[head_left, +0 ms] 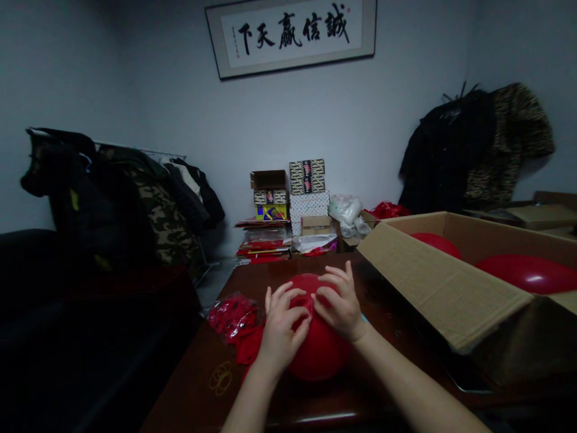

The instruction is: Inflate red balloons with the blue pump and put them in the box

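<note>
A round, inflated red balloon point(318, 355) rests on the dark wooden table point(180, 403) in front of me. My left hand point(286, 322) pinches at its top with thumb and forefinger, other fingers bent. Facing it, my right hand point(338, 304) also pinches at the balloon's top, with its outer fingers raised. The fingertips of both hands meet near what looks like the balloon's neck; the fingers partly hide it. Left of the balloon lie a clear bag of red pieces point(232, 316) and a loose red heap point(247, 344). Thin yellowish rings point(220, 377), like rubber bands, lie nearer me.
An open cardboard box point(451, 288) with red balloons point(532, 273) stands on the right. A dark flat object point(464, 370) lies beside it. Beyond the table are stacked boxes point(309, 207) and a plastic bag point(346, 209). Coats point(153, 210) hang at left, a dark sofa point(45, 337) below.
</note>
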Motion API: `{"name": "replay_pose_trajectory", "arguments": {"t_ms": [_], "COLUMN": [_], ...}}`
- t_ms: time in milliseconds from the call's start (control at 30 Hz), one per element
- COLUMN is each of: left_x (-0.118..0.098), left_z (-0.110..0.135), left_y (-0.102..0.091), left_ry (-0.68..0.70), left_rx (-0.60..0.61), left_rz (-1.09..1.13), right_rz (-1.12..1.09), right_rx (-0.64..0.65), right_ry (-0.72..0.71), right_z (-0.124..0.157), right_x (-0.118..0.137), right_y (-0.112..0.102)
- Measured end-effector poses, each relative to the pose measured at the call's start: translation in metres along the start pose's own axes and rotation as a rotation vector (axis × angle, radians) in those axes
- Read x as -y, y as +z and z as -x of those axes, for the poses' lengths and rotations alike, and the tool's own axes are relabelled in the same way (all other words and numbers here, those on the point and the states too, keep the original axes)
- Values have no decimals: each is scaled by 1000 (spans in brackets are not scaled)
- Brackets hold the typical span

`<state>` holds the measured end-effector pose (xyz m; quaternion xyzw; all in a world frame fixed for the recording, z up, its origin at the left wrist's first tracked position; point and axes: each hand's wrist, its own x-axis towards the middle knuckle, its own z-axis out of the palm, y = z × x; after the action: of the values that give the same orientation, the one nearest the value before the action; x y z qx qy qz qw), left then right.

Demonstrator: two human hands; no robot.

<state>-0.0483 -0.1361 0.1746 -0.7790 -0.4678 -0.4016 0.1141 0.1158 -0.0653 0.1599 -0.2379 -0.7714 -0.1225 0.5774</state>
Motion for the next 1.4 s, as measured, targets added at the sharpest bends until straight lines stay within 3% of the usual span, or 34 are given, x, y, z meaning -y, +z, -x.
{"name": "replay_pose_trajectory", "arguments": {"t_ms": [167, 367, 467, 733, 900, 1200, 1400], "left_x": [1, 1, 0, -4, -3, -5, 1], "left_z": [-1, -7, -9, -17, -17, -20, -20], "left_y": [-8, -5, -4, -6, -2, -5, -13], "left_ry": [-28, -42, -26, -16, -2, -14, -46], "left_rx": [-22, 1, 51, 28, 22, 17, -24], "left_rz": [-35, -48, -44, -55, -56, -59, -67], "right_rz": [-109, -158, -163, -279, -291, -454, -382], "right_rx": [-7, 30, -3, -74, -93, -27, 146], "right_ry": [64, 94, 187, 469, 554, 609, 364], "right_z": [5, 5, -2, -9, -7, -4, -5], "right_x": [5, 10, 9, 13, 8, 11, 2], "right_y": [1, 3, 5, 12, 14, 15, 8]}}
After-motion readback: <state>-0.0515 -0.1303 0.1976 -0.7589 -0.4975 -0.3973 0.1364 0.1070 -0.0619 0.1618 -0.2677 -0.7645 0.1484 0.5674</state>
